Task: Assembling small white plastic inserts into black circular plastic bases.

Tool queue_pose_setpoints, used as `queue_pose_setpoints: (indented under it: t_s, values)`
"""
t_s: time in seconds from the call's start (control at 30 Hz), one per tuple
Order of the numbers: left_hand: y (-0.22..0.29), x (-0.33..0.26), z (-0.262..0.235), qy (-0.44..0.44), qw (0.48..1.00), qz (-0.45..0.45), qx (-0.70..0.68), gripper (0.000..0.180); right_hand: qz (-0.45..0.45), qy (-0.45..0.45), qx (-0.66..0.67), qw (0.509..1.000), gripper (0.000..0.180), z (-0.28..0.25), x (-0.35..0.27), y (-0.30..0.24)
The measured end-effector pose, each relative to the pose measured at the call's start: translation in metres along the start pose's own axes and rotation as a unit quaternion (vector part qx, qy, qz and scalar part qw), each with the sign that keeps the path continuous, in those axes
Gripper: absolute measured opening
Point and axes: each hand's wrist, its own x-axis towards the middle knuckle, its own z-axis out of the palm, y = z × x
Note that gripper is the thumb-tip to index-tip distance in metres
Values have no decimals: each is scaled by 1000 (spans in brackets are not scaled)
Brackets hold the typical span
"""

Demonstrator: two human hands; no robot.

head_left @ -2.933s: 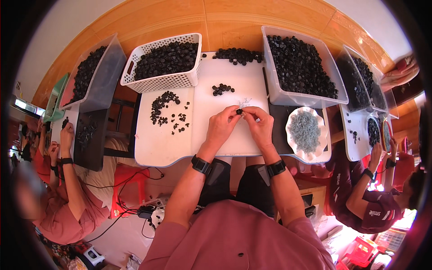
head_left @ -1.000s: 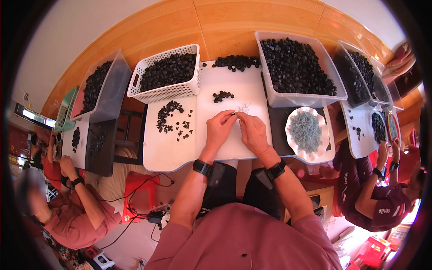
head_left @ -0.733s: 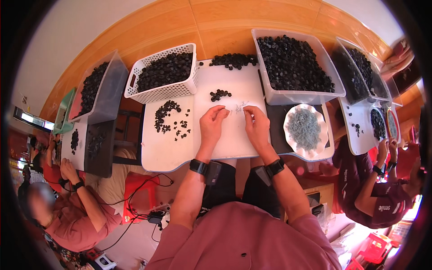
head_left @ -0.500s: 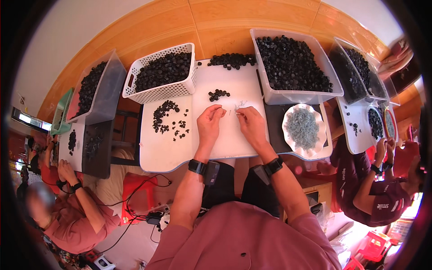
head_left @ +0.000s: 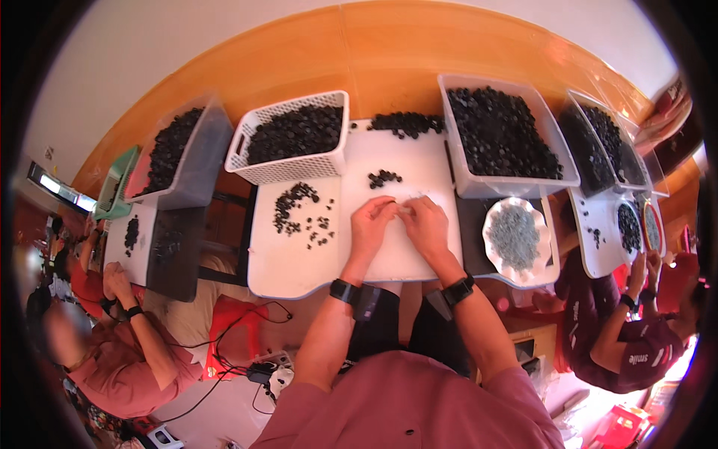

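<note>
Above the white table [head_left: 295, 271]: I look down from a distance on a person in a dusky red shirt [head_left: 389, 404], forearms reaching up from 6 o'clock, a black wristband [head_left: 345, 291] on each.
Left hand [head_left: 372, 224]: narrow, thumb and fingers pinched on a small dark piece [head_left: 393, 201], its kind too tiny for me to make out.
Right hand [head_left: 426, 224]: fingers bent, tips just beside the left's; I cannot tell how closely they meet or whether they hold anything.
Piece in hand: over the table's middle, at the centre of my clock face, 12 pointing to the orange wall [head_left: 381, 45].
Cluster of black caps [head_left: 384, 179]: just beyond the fingertips, between 11 and 12 o'clock.
Long black heap [head_left: 407, 124]: along the table's far edge, 12 o'clock.
Loose black parts [head_left: 299, 209]: scattered on the tabletop at 9 o'clock.
Perforated basket [head_left: 292, 169]: white, full of black parts, 10 o'clock.
Clear bin [head_left: 516, 187]: heaped with black parts, 2 o'clock.
Scalloped dish [head_left: 517, 275]: white, piled with thin grey bits, between 3 and 4 o'clock.
Neighbours: one person [head_left: 134, 367] at 8 o'clock, another person [head_left: 621, 337] at 4, each with hands close together.
</note>
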Motion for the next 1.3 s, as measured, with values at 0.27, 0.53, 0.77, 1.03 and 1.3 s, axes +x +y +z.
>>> queue_pose_setpoints:
  t_s: [0.27, 0.53, 0.77, 1.03, 1.3]
  values:
    - [30, 21, -16, 47, 996, 22, 70, 24, 106, 23, 127, 986, 11, -4, -9, 11]
    - [125, 105, -59, 141, 827, 326, 436, 49, 151, 138, 269, 941, 11, -11, -4, 6]
    - [54, 89, -4, -125, 796, 251, 537, 27, 178, 159, 281, 929, 9, -9, -2, 13]
    - [36, 90, 14, -154, 723, 241, 629, 27, 169, 170, 289, 927, 12, -6, -5, 17]
    - [22, 39, 21, -79, 937, 92, 326, 21, 171, 174, 310, 919, 12, -6, -7, 19]
